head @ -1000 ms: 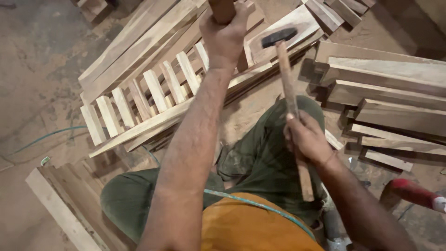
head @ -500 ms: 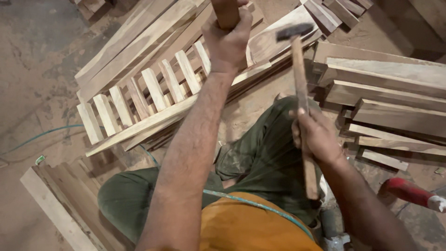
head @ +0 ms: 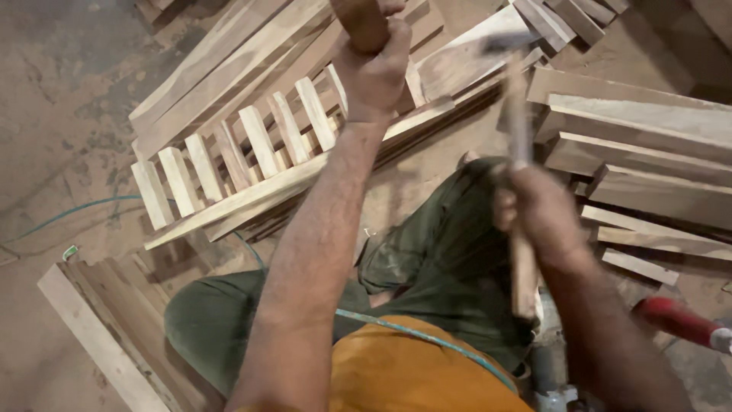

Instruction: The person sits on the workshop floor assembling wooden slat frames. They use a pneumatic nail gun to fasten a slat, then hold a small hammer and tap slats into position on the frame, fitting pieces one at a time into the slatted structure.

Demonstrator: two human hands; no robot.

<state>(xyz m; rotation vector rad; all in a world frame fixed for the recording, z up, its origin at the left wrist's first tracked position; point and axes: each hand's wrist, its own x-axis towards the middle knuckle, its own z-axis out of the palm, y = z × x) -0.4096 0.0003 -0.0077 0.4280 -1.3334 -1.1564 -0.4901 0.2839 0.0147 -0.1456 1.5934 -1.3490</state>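
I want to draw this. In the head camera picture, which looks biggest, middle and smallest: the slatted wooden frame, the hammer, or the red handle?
1. Slatted wooden frame, by far the widest.
2. Hammer in the right hand; it is blurred and nearer the camera, so it may look larger than it is.
3. Red handle, partly cut off at the edge.

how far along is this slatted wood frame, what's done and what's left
Done: a row of short slats already sits between the long rails of the frame. In hand: the left hand grips a round wooden piece at the frame's far end, and the right hand swings a blurred hammer. Left: loose boards lie stacked beside it, unused. Joint tightness can't be judged.
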